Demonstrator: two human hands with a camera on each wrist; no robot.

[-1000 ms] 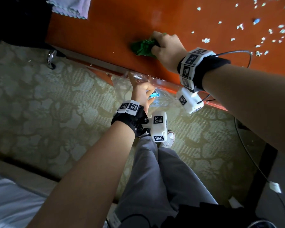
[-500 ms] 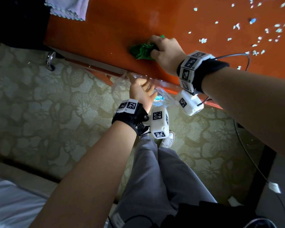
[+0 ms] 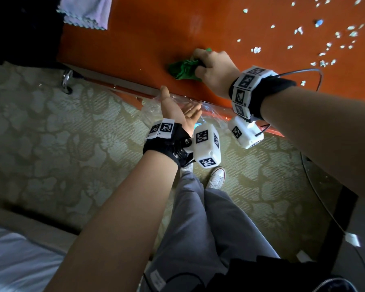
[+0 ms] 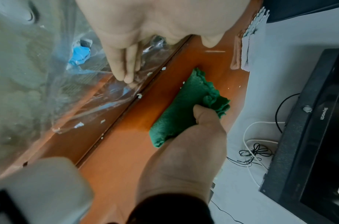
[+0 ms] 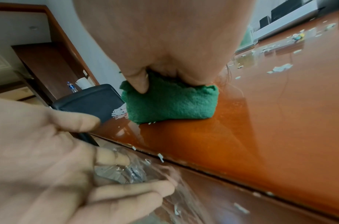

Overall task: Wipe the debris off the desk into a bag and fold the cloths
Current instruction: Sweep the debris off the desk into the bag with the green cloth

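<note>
Green cloth [image 3: 184, 69]: soft, bunched, pressed on the tabletop [image 3: 148, 49] near its edge.
Right hand [image 3: 216, 69]: grip curled round the cloth's top.
Left hand [image 3: 178, 111]: fingers spread, laid against the limp, slippery clear bag [image 4: 55, 84] below the edge.

A pale green carpet with a woven floral pattern [image 3: 51, 133] filled the left and centre of the head view. White bedding [image 3: 15, 260] lay at lower left. In the right-wrist view, a dark wooden door frame [image 5: 55, 39] stood at upper left against a pale wall [image 5: 17, 28].
</note>
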